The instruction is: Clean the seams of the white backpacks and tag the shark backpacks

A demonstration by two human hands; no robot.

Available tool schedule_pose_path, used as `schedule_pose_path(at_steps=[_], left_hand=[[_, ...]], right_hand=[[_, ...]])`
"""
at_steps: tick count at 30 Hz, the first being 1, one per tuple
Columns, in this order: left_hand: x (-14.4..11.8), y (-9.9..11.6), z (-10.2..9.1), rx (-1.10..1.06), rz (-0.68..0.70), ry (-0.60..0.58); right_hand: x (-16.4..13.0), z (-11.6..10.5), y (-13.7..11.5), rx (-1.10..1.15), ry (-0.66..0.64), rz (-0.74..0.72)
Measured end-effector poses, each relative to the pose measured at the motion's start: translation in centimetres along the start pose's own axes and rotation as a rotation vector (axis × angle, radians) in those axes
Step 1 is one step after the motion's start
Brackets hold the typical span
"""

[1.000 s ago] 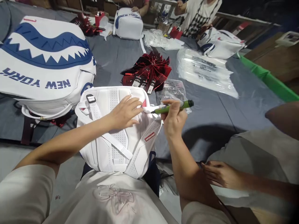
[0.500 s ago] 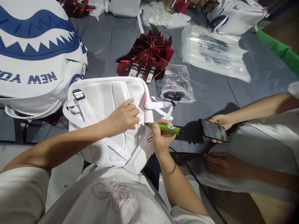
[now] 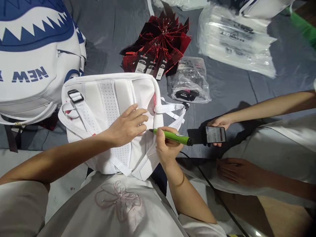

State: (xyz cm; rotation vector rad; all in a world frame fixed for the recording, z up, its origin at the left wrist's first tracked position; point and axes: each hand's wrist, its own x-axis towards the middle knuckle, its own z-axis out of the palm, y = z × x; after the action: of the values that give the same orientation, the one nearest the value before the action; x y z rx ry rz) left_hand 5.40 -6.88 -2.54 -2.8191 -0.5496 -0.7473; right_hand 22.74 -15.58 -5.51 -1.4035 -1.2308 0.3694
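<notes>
Big backpack (image 3: 34, 59): blue "NEW", upside down from here.
White bag (image 3: 123, 95): at the bench's (image 3: 101, 46) near edge.
Left hand (image 3: 130, 125): fingers spread on the bag, gripping nothing.
Right hand (image 3: 169, 144): fingers closed round a green marker (image 3: 176, 137).
Hang tags (image 3: 151, 67): print too small.

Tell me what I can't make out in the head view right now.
All in the head view:
Bag: front hidden behind its strap side.
Left hand: anything pinched is hidden by its own fingers.
Pen: tip contact too small to settle.
Big bag: cut off by left and top edges.
Phone: text too small.
</notes>
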Motion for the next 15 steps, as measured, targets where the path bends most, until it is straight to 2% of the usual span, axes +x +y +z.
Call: schedule_pose_path(at_steps=[4,11,15], left_hand=[[-0.02,-0.05,0.20,0.004,-0.007,-0.007],[-0.05,-0.15,0.24,0.046,-0.002,-0.008],[-0.01,-0.22,0.33,0.050,-0.003,-0.002]], right_hand=[[-0.17,0.09,0.63,-0.054,-0.013,-0.075],[-0.03,0.27,0.68,-0.089,-0.022,-0.063],[0.34,0.22,0.33,-0.151,-0.040,-0.110]])
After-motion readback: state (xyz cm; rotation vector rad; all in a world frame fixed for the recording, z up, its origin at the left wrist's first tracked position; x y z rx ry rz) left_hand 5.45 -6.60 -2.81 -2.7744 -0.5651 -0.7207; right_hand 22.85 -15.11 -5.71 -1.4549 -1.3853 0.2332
